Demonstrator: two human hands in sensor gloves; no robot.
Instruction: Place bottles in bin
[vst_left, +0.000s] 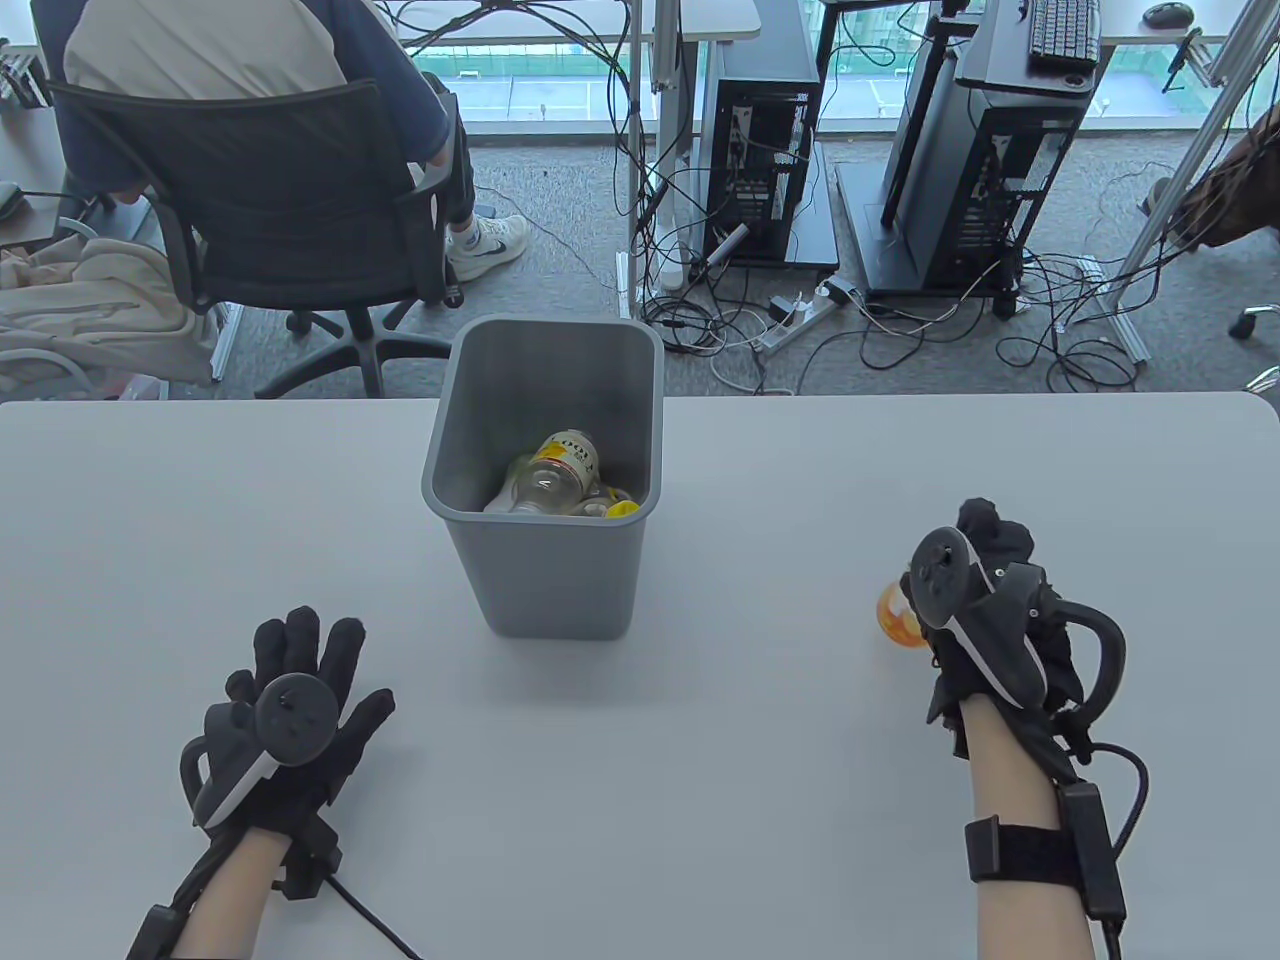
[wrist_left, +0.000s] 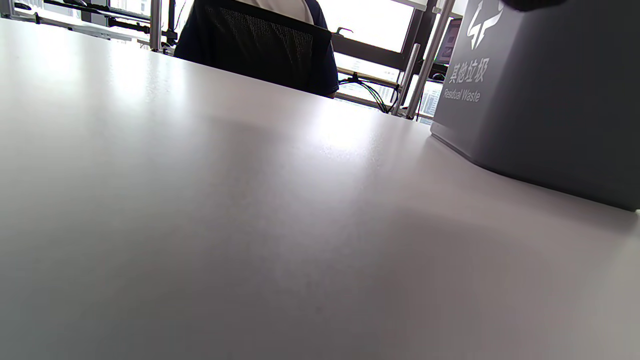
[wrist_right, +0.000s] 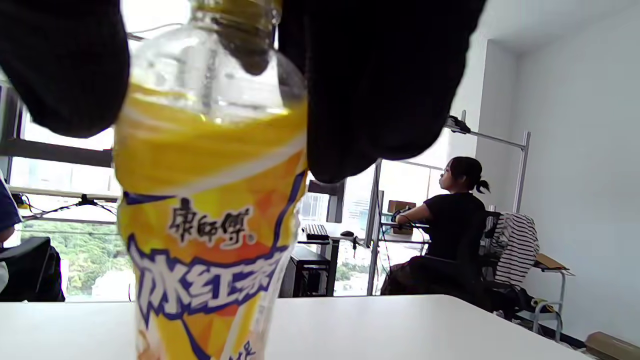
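The iced tea bottle (wrist_right: 210, 200), clear plastic with a yellow and orange label printed in blue-outlined Chinese characters, stands upright on the table (vst_left: 700, 780) at the right side, and the right hand (vst_left: 985, 620) grips it from above around its upper part; in the right wrist view the black gloved fingers (wrist_right: 380, 85) wrap both sides of the bottle's neck and shoulder. From the table view only a patch of the orange label (vst_left: 897, 612) shows at the left edge of that hand. Well to the left of the bottle, near the far middle of the table, stands the grey bin (vst_left: 545, 560), upright and open at the top, marked "Residual Waste" on the side seen from the left wrist view (wrist_left: 545, 90). Inside it lie other bottles (vst_left: 560, 475), clear ones with yellow labels and a yellow cap, resting on the bottom. The left hand (vst_left: 290, 720) lies palm down at the near left of the table, fingers spread and holding nothing, apart from the bin. Beyond the table a person sits in a black office chair (vst_left: 290, 210), and computer towers (vst_left: 765, 150) stand among tangled cables on the floor
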